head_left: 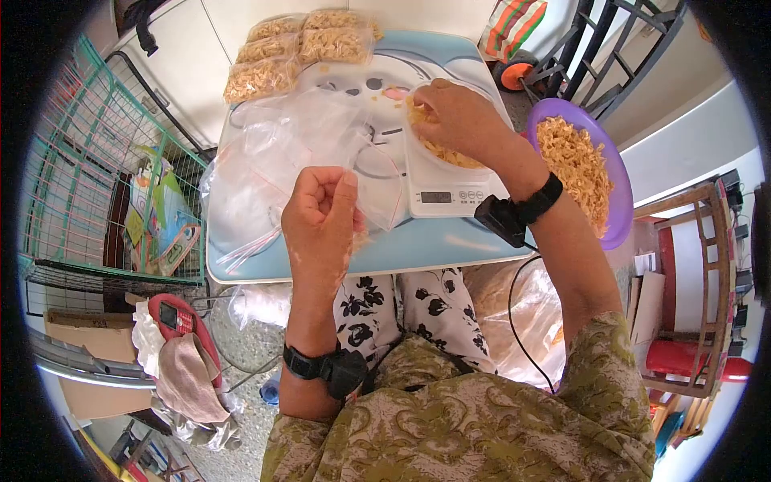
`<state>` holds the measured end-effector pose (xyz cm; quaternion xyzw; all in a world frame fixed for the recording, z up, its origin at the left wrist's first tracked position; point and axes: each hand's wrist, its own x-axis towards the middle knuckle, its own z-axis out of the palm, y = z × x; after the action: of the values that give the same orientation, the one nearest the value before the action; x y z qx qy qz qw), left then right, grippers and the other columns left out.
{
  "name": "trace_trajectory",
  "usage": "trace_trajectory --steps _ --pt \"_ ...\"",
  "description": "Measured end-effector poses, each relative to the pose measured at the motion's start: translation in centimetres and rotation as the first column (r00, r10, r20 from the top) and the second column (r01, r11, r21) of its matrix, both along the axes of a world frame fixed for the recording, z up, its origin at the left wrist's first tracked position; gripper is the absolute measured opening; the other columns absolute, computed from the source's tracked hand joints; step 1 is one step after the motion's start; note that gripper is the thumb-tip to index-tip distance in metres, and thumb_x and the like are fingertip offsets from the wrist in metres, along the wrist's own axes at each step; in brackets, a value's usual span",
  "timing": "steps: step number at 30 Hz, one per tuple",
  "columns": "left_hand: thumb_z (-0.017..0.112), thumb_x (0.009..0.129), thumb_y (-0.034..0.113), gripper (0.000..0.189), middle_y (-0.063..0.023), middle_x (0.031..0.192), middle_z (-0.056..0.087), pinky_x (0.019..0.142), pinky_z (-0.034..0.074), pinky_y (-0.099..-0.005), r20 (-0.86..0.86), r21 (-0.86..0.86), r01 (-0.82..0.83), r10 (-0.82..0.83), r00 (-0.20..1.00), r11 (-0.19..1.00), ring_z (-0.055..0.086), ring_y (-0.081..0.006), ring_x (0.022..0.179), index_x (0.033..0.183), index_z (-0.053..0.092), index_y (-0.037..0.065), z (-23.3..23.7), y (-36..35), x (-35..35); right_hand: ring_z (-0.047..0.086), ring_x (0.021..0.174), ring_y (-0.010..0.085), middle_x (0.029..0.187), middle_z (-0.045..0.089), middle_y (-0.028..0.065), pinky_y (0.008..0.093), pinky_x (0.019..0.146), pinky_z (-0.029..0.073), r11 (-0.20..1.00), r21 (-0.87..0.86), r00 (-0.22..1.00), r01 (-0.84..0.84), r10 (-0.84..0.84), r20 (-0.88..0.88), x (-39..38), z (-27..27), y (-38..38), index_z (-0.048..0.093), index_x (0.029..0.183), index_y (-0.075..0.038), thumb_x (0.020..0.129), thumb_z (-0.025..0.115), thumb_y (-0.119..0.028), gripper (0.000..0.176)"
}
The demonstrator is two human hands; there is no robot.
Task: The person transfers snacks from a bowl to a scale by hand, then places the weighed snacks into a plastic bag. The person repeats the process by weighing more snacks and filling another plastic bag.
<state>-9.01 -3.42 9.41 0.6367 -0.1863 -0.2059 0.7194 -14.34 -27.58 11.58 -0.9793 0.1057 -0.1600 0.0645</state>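
Observation:
My left hand (pixel 321 217) is closed in a pinch at the table's near side, on the edge of a clear zip bag (pixel 384 189) that lies to its right. My right hand (pixel 462 120) reaches into a white bowl (pixel 462 163), its fingers curled down among dried yellow food pieces (pixel 438 149); the fingertips are partly hidden. Under the bowl is a white kitchen scale (pixel 446 202) with a small display. More loose clear plastic bags (pixel 277 145) spread over the left half of the table.
Several filled bags (pixel 261 78) lie at the table's (pixel 482 251) far left corner. A purple basin (pixel 620 189) heaped with dried pieces stands at the right. On the left are a green wire cage (pixel 96 153) and a red stool (pixel 207 341) bearing a phone (pixel 177 319) and cloths.

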Motion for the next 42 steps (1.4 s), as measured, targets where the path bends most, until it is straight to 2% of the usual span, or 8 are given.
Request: trace_trajectory --steps 6,11,14,23,26,33,38,42 --pt "0.062 0.095 0.014 0.014 -0.0012 0.074 0.059 0.051 0.048 -0.0214 0.008 0.004 0.009 -0.009 1.0 1.0 0.055 -0.0066 0.057 0.098 0.059 0.001 -0.3 0.1 0.1 0.064 0.086 0.0296 0.092 0.064 0.0146 0.0377 0.076 0.05 0.997 0.049 0.997 -0.06 0.057 0.049 -0.4 -0.5 -0.9 0.062 0.098 -0.003 0.081 0.064 -0.017 0.022" --pt "0.062 0.095 0.014 0.014 -0.0015 0.074 0.059 0.05 0.049 -0.0223 -0.036 -0.017 0.026 -0.027 0.999 1.0 0.055 -0.0071 0.057 0.099 0.059 0.001 -0.5 -0.1 0.0 0.057 0.065 0.0096 0.074 0.06 0.0029 0.0269 0.058 0.047 0.924 0.378 0.976 -0.054 -0.032 0.217 -2.1 0.2 -2.2 0.062 0.099 -0.001 0.086 0.066 -0.011 0.017" --pt "0.062 0.095 0.013 0.014 -0.0016 0.073 0.059 0.05 0.05 -0.0227 -0.039 -0.008 0.03 -0.031 0.999 1.0 0.055 -0.0074 0.056 0.099 0.059 0.001 -0.5 -0.3 -0.1 0.058 0.059 0.0111 0.069 0.062 0.0052 0.0267 0.055 0.048 0.753 0.657 0.97 0.025 -0.176 0.165 -3.5 2.6 -2.2 0.064 0.095 -0.002 0.086 0.068 -0.015 0.017" --pt "0.062 0.096 0.014 0.014 -0.0019 0.073 0.06 0.049 0.049 -0.0224 -0.018 -0.022 0.027 -0.028 0.999 0.999 0.056 -0.0076 0.056 0.099 0.06 0.001 -0.4 -0.3 -0.3 0.057 0.056 0.0079 0.07 0.063 0.0036 0.0231 0.049 0.046 0.686 0.719 0.924 -0.111 -0.194 0.328 -5.1 4.8 -3.7 0.064 0.095 -0.001 0.089 0.068 -0.017 0.018" --pt "0.062 0.096 0.015 0.015 -0.0017 0.072 0.06 0.049 0.048 -0.0221 -0.014 -0.015 0.034 -0.034 0.999 0.999 0.056 -0.0074 0.056 0.099 0.06 0.001 -0.2 -0.4 -0.5 0.061 0.058 0.0111 0.073 0.066 0.0075 0.0249 0.05 0.047 0.765 0.629 0.981 0.141 -0.191 0.012 -5.0 3.5 -5.0 0.064 0.096 0.0 0.088 0.067 -0.021 0.023" --pt "0.062 0.095 0.015 0.014 -0.0013 0.072 0.06 0.049 0.048 -0.0216 -0.013 -0.004 0.041 -0.042 0.999 0.999 0.055 -0.0067 0.056 0.098 0.06 0.001 -0.1 -0.5 -0.5 0.064 0.067 0.0114 0.09 0.066 0.0082 0.0254 0.05 0.048 0.832 0.492 0.961 0.258 -0.276 -0.037 -5.8 3.3 -4.3 0.058 0.117 -0.002 0.089 0.068 -0.024 0.037" --pt "0.062 0.095 0.015 0.014 -0.0011 0.071 0.06 0.05 0.048 -0.0215 -0.005 -0.008 0.045 -0.045 0.999 0.999 0.055 -0.0063 0.056 0.098 0.06 0.002 0.0 -0.7 -0.7 0.058 0.112 0.0215 0.131 0.054 0.0152 0.0368 0.087 0.051 0.947 0.32 0.999 -0.013 0.023 -0.028 -6.5 3.7 -3.3 0.048 0.138 -0.008 0.081 0.075 -0.023 0.065" --pt "0.063 0.095 0.015 0.014 -0.0011 0.071 0.06 0.049 0.046 -0.0214 -0.017 0.021 0.038 -0.037 0.999 0.999 0.054 -0.0064 0.055 0.097 0.06 0.001 0.3 -0.8 -0.9 0.054 0.12 0.0296 0.136 0.05 0.0169 0.0387 0.103 0.043 0.986 0.077 0.986 -0.147 0.152 -0.074 -6.5 2.8 -3.4 0.048 0.14 -0.01 0.076 0.077 -0.018 0.071"
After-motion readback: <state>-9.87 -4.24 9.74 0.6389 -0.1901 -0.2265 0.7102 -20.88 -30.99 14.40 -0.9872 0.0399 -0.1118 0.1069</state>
